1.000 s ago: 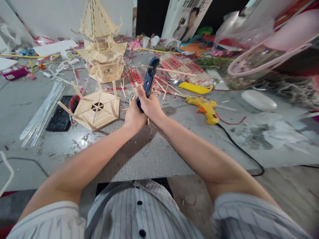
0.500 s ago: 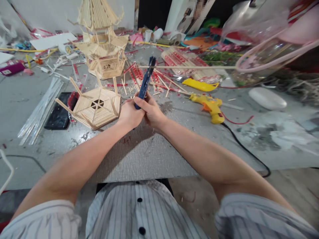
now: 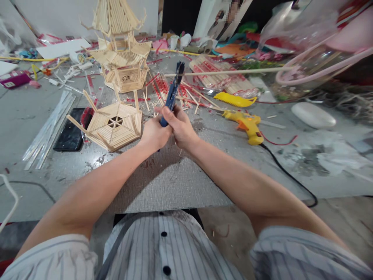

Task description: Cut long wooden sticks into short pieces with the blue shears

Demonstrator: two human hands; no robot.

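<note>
Both hands are closed together around a dark blue plier-like cutter (image 3: 174, 91), which points up and away from me. My left hand (image 3: 157, 131) wraps the lower handles from the left. From the right, my right hand (image 3: 183, 126) grips them, thumb on top. A long thin wooden stick (image 3: 233, 72) lies crosswise at the tool's head; whether the jaws are closed on it I cannot tell. Left of my hands sits a hexagonal stick base (image 3: 125, 134) with upright posts. Behind it stands a tiered pagoda model (image 3: 124, 58) made of sticks.
A yellow glue gun (image 3: 244, 126) with a black cord lies to the right, below a yellow-handled tool (image 3: 235, 99). Packs of sticks (image 3: 215, 74) lie beyond. On the left are a black phone (image 3: 69, 132) and clear glue sticks (image 3: 48, 128). A white oval object (image 3: 313, 115) rests at right.
The cutter and both hands have shifted slightly right and up. The stick's right end now tilts up and reaches farther right. Both hands keep their grip.
</note>
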